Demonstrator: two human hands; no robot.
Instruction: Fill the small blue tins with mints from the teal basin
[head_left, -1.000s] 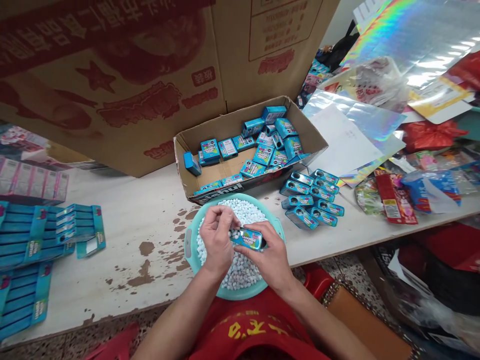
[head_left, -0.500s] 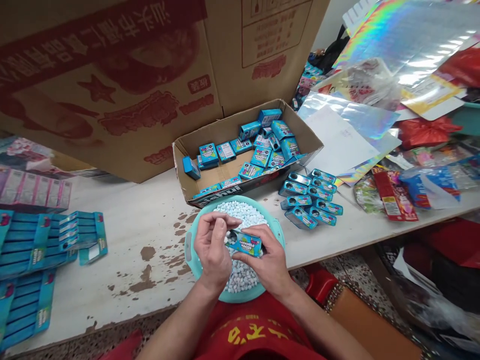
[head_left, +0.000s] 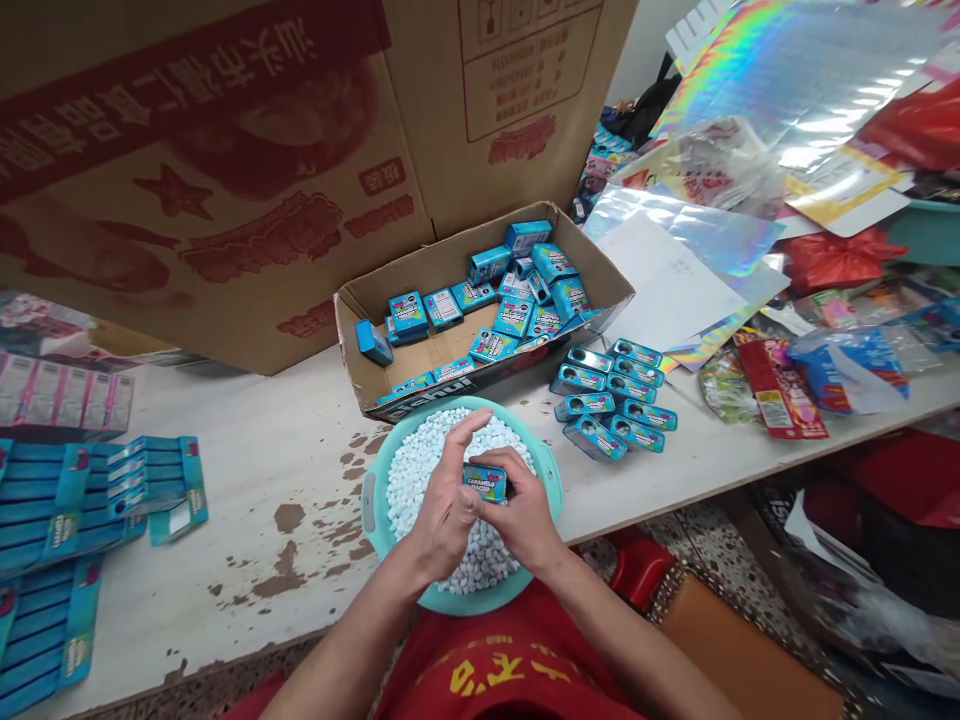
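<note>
My right hand is closed around a small blue candy box printed "Caramelo Macizo". My left hand is at the box's left end, palm turned toward it, fingers stretched out; it covers that end. Both hands are over a turquoise basin full of small pale candies. To the right of the basin, several blue candy boxes stand in a cluster, with round dark openings on top of some. Behind the basin, a shallow cardboard tray holds more blue boxes.
A large printed carton rises behind the tray. At left lie blue display packs and pink-white boxes. Holographic sheets, white paper and a red packet lie at right. The table's front edge runs beside my body.
My left hand has turned from cupped fingers beside the box to outstretched fingers against its end. The box, held in my right hand, has shifted slightly left. The whole view has shifted a little.
</note>
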